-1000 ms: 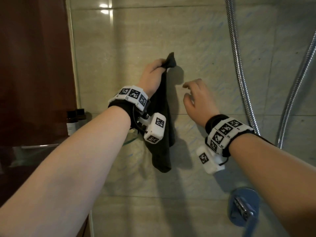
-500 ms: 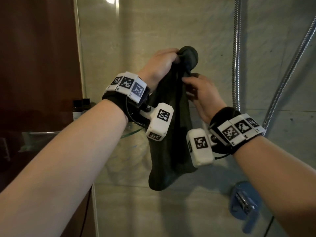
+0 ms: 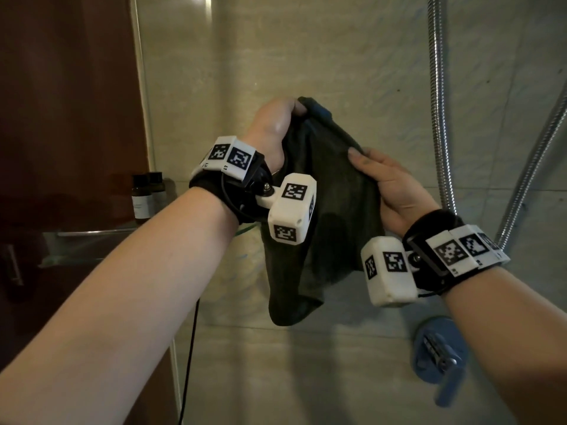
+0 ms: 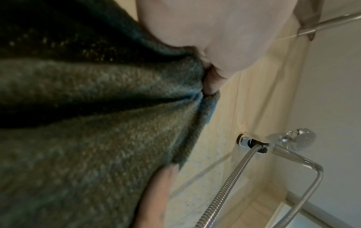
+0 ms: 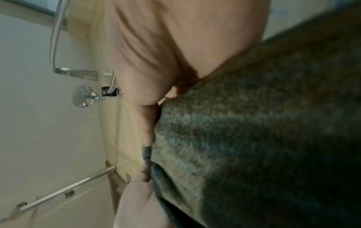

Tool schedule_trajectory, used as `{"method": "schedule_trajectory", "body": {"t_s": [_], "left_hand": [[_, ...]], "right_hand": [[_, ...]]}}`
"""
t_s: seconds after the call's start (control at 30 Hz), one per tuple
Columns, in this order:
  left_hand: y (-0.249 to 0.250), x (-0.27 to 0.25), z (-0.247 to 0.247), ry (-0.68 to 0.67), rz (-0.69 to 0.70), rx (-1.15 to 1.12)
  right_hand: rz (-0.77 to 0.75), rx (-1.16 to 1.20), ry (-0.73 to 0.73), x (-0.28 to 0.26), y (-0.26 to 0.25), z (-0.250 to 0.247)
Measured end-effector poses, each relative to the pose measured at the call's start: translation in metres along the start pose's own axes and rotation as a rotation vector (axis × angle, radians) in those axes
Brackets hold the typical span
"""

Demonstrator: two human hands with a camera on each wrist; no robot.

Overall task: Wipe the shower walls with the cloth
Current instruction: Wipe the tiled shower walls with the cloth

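Note:
A dark green cloth (image 3: pixel 325 210) hangs in front of the beige tiled shower wall (image 3: pixel 276 62). My left hand (image 3: pixel 276 124) grips its top corner, fingers curled round the bunched fabric. My right hand (image 3: pixel 389 185) holds the cloth's right edge lower down, thumb on the near side and fingers hidden behind. The left wrist view shows the cloth (image 4: pixel 97 123) pinched under my thumb, with a fingertip of the right hand at its lower edge. In the right wrist view the cloth (image 5: pixel 254 138) fills the right half beside my palm. The cloth hangs clear of the wall.
Two metal shower hoses (image 3: pixel 438 102) run down the wall at the right. A chrome mixer handle (image 3: pixel 438 354) sits low right. A glass shelf (image 3: pixel 92 237) with small dark bottles (image 3: pixel 142 194) stands left, beside a glass panel edge (image 3: pixel 144 102) and brown door.
My right hand, free a second ago, took hold of the cloth and has slid down and right along its edge, spreading it. The left hand keeps the top corner.

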State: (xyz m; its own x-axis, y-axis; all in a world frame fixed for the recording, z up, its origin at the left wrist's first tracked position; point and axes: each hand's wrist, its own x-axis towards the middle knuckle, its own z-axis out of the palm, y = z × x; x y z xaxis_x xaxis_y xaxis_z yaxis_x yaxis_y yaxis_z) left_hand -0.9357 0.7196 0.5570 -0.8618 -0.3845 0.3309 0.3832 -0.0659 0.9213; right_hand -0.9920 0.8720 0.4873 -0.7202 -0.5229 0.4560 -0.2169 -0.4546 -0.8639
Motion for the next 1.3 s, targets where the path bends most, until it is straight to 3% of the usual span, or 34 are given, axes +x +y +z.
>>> {"method": "schedule_trajectory", "body": {"t_s": [0.3,0.4,0.5,0.57,0.63,0.73,0.8,0.97,1.1,1.2,1.3], "left_hand": [[-0.014,-0.012,0.005,-0.222,-0.211,0.375],[-0.029,-0.013,0.016,-0.295,-0.216,0.504],[-0.041,-0.014,0.022,-0.351,-0.198,0.664],[-0.047,-0.008,0.020,-0.292,-0.079,0.918],[-0.052,0.002,0.017,-0.139,0.227,1.073],[-0.062,0.012,0.012,0.064,0.675,1.115],[-0.071,0.021,0.012,0.204,0.873,1.187],[-0.078,0.039,0.028,0.289,0.951,1.258],[-0.077,0.058,0.039,0.317,0.982,1.332],[-0.080,0.068,0.046,0.333,0.951,1.358],[-0.088,0.073,0.051,0.376,0.933,1.370]], "right_hand": [[-0.165,0.301,0.066,-0.023,-0.006,0.005],[-0.224,0.340,0.081,-0.029,-0.002,0.007],[-0.180,0.318,0.117,-0.033,0.011,0.001],[-0.137,0.280,0.165,-0.033,0.021,-0.006],[-0.146,0.166,0.246,-0.029,0.027,-0.011],[-0.109,-0.070,0.298,-0.025,0.031,-0.018],[-0.091,-0.158,0.329,-0.024,0.032,-0.026],[-0.057,-0.301,0.390,-0.022,0.028,-0.043],[-0.130,-0.440,0.595,-0.024,0.018,-0.058],[-0.145,-0.640,0.552,-0.025,0.013,-0.065],[-0.177,-1.014,0.468,-0.022,0.015,-0.063]]}}
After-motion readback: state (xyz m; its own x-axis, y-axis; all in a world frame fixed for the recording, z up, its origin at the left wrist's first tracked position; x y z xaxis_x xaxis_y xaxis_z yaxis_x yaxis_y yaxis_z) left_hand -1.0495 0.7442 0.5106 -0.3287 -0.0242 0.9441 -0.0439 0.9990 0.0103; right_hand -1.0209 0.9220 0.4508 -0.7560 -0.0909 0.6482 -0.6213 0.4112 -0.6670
